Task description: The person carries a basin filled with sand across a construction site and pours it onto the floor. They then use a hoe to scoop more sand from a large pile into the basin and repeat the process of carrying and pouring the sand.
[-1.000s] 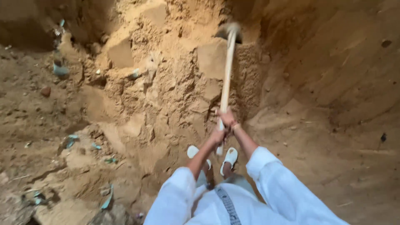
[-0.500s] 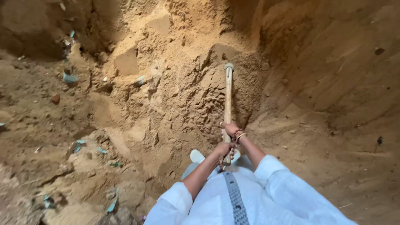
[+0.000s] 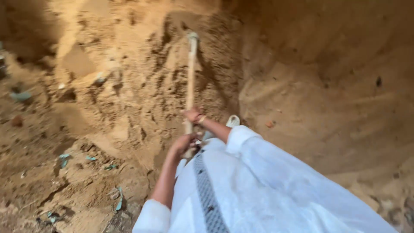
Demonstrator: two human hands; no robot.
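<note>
Sandy orange earth fills the view — a dug pit with a rough, clodded earth wall (image 3: 129, 86) ahead and a smoother slope (image 3: 327, 108) to the right of the wooden handle (image 3: 190, 82). That handle runs nearly straight up from the hands to a tool head (image 3: 192, 36) that meets the soil high on the wall; the head is blurred and its shape cannot be told. Right hand (image 3: 192, 115) is closed around the handle, a band at its wrist. Left hand (image 3: 183, 144) is wrapped around the handle's lower end, just below the right hand and close to the chest. Both forearms come out of rolled white sleeves (image 3: 241, 138) of a white garment with a dark patterned strip down its front. Just right of the handle's lower end, a pale sandal (image 3: 233, 121) shows on the ground. Well left of the handle, small blue-green shards (image 3: 64, 157) lie scattered among loose clods
</note>
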